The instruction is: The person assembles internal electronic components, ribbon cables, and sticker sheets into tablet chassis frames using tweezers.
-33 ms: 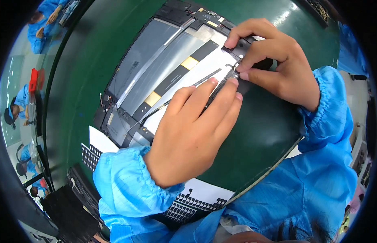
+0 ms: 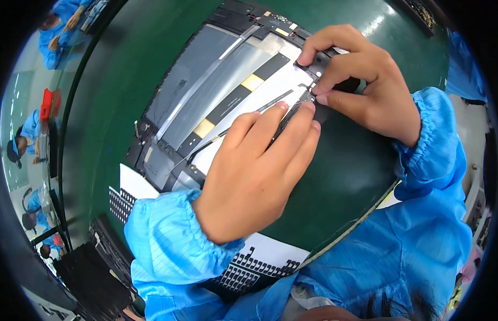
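An opened tablet-like device (image 2: 190,67) lies tilted on the green work surface, showing grey panels, a long black strip with gold patches, a flat silvery strip and a small circuit board (image 2: 278,24) at its far end. My left hand (image 2: 254,171) rests palm down over its near side, fingers stretched out along the edge. At the right edge, my right hand (image 2: 366,80) pinches thumb against a fingertip beside small connector parts; another finger presses the black edge piece farther up. What lies inside the pinch is too small to make out. A thin dark cable (image 2: 206,144) runs toward my left fingers.
White sheets with rows of small black stickers lie near my left sleeve (image 2: 270,254) and by the device's lower left corner (image 2: 134,182). Black flat parts (image 2: 107,243) are stacked at lower left. A dark tray (image 2: 417,12) stands far right. Several people in blue work beyond the left edge.
The view has shifted very slightly. Both hands keep the same places on the device.
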Available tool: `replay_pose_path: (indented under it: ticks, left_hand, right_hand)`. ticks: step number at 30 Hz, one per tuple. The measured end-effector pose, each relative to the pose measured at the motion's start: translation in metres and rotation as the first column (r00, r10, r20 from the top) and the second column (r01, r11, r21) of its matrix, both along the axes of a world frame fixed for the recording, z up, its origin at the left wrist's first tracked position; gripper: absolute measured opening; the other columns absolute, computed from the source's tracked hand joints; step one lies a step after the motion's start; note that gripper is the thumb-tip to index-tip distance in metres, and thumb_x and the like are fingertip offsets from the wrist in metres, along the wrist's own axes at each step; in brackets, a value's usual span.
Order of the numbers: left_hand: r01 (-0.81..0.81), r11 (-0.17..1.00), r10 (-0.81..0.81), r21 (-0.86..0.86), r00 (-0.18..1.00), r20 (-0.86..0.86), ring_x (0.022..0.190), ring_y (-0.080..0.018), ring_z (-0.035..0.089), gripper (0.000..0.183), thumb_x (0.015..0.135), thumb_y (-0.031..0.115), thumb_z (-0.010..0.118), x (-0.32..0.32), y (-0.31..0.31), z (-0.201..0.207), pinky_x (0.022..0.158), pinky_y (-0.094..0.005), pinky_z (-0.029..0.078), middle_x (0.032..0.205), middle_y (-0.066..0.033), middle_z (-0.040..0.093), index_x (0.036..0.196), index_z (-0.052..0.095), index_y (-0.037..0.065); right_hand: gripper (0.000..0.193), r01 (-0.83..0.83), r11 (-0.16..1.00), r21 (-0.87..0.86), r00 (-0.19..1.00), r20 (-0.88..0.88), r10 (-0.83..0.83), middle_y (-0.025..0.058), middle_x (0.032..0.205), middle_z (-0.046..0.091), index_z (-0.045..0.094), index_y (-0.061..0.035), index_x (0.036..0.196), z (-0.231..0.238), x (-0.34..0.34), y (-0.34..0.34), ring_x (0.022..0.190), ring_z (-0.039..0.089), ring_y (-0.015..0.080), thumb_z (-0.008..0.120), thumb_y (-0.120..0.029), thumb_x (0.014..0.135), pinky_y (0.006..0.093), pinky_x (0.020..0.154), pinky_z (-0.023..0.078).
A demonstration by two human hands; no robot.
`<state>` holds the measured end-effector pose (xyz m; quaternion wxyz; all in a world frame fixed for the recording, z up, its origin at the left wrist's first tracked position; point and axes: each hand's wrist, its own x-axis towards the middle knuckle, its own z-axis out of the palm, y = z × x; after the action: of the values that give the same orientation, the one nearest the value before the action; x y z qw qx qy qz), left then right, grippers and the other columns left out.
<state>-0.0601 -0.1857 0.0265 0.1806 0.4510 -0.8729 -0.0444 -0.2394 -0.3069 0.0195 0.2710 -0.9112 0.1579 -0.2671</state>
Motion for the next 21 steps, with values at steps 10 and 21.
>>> replay_pose_path:
  ticks: [10,21]
  left_hand:
    - [-0.004,0.996,0.0,-0.086,0.999,-0.051,0.083,-0.0275,0.049,0.035,0.059,0.004,0.056,-0.003,0.007,0.001,0.073,-0.0381,0.041,0.108,-0.016,0.05,0.094,0.053,0.002]
    - [-0.728,0.645,0.761,0.23,0.639,-0.112,0.127,-0.0471,0.018,0.079,0.083,0.043,0.049,0.024,0.114,-0.025,0.101,-0.053,0.01,0.127,-0.0409,0.025,0.129,0.019,-0.014]
  right_hand:
    - [0.013,-0.016,0.996,0.089,1.0,-0.003,0.017,0.0102,0.104,0.055,0.055,-0.0035,0.072,-0.004,0.005,-0.008,0.1,0.048,0.0236,0.066,-0.004,0.065,0.0335,0.089,0.035]
    - [0.044,0.326,0.924,0.198,0.944,-0.126,-0.306,0.0131,0.113,0.052,0.05,0.0037,0.113,-0.052,0.0,-0.063,0.105,0.047,0.0194,0.051,-0.033,0.088,0.0285,0.093,0.032]
